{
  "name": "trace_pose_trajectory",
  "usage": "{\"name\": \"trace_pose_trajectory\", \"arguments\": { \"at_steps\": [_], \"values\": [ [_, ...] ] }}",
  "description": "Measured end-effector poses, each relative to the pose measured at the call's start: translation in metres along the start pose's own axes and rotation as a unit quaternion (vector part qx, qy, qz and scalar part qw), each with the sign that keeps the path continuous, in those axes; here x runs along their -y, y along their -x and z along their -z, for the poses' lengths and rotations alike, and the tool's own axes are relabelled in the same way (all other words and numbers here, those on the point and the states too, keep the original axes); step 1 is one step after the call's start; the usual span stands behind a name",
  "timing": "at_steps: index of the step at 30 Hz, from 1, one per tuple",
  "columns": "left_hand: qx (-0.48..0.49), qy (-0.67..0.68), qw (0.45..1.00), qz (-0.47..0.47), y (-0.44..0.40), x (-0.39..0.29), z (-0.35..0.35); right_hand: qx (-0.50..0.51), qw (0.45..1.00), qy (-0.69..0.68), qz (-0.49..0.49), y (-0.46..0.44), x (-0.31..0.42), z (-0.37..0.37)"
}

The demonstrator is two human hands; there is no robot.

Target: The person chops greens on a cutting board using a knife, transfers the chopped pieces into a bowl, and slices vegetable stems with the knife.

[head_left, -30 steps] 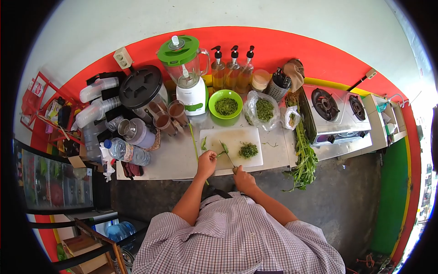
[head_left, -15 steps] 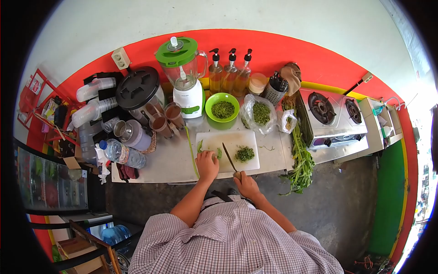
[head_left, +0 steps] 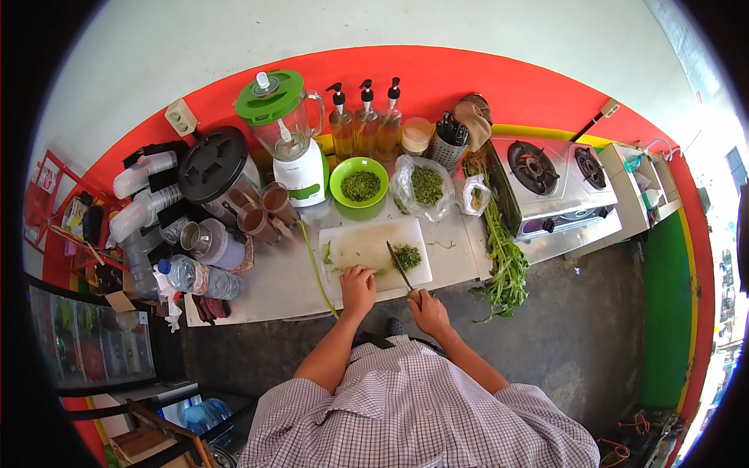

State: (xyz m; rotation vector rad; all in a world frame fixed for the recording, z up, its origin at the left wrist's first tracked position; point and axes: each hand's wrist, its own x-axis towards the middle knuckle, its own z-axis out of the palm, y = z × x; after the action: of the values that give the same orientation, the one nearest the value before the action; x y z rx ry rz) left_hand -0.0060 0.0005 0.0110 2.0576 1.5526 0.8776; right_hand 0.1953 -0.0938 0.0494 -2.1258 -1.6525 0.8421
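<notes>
In the head view, the right hand (head_left: 429, 313) has its grip curled round the handle of the knife (head_left: 399, 267), whose blade slants up and to the left over the board (head_left: 368, 232). The blade runs along the left edge of the chopped greens (head_left: 408, 257), a small heap on the board's right half. The left hand (head_left: 359, 291) lies palm down over the board's near edge with its fingers bent; a bit of green shows beside the fingertips, but whether that grip is closed round anything cannot be told.

A leaf (head_left: 326, 252) lies near the board's left edge, and a long stalk (head_left: 314, 265) runs down the worktop (head_left: 273, 288) just outside that edge.

Behind the board stands the green bowl (head_left: 360, 209), holding more chopped greens, with the blender (head_left: 299, 171) to its left and the clear bag (head_left: 403, 173), also with greens in it, to its right. Three pump bottles (head_left: 366, 131) stand in a row by the red wall. Farther right, a leafy bunch (head_left: 505, 269) hangs over the worktop's front edge, beside the stove (head_left: 563, 204). Two brown cups (head_left: 269, 212) stand left of the bowl, near the blender's base.
</notes>
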Motion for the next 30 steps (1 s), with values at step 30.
{"name": "trace_pose_trajectory", "arguments": {
  "at_steps": [30],
  "values": [
    [0.154, -0.192, 0.969, -0.024, 0.036, -0.011, 0.013, 0.226, 0.960, 0.165, -0.013, 0.009, 0.086, 0.068]
  ]
}}
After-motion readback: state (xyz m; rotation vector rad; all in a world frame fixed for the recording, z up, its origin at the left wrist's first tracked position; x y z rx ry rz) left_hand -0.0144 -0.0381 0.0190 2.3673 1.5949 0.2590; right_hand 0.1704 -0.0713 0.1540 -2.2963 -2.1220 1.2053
